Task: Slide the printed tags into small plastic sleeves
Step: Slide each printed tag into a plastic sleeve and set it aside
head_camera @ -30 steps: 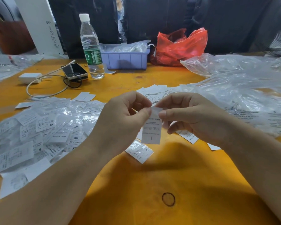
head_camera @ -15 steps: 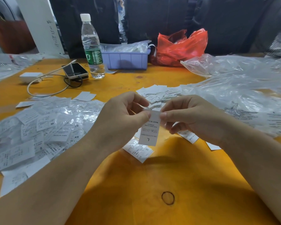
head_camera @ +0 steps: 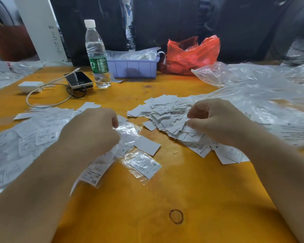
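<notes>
A heap of loose white printed tags (head_camera: 165, 113) lies at the middle of the orange table (head_camera: 147, 193). My right hand (head_camera: 218, 121) rests on the heap's right edge, fingers curled, thumb and fingertips pinching a tag there. My left hand (head_camera: 93, 132) is curled and holds a clear plastic sleeve (head_camera: 129, 130) that sticks out to its right. Sleeved tags (head_camera: 33, 137) cover the table at the left. One sleeved tag marked S (head_camera: 144, 163) and another marked XS (head_camera: 95, 172) lie near my left wrist, beside a face-down tag (head_camera: 146, 145).
At the back stand a water bottle (head_camera: 97, 55), a phone (head_camera: 78, 79) with cable and white charger (head_camera: 31, 86), a purple bin (head_camera: 132, 67) and a red bag (head_camera: 191, 53). Large clear plastic bags (head_camera: 253, 88) spread over the right side.
The hands held one L tag together in the air; they have since parted and dropped, the left to the sleeved pile, the right onto the loose tags. The L tag is gone from view.
</notes>
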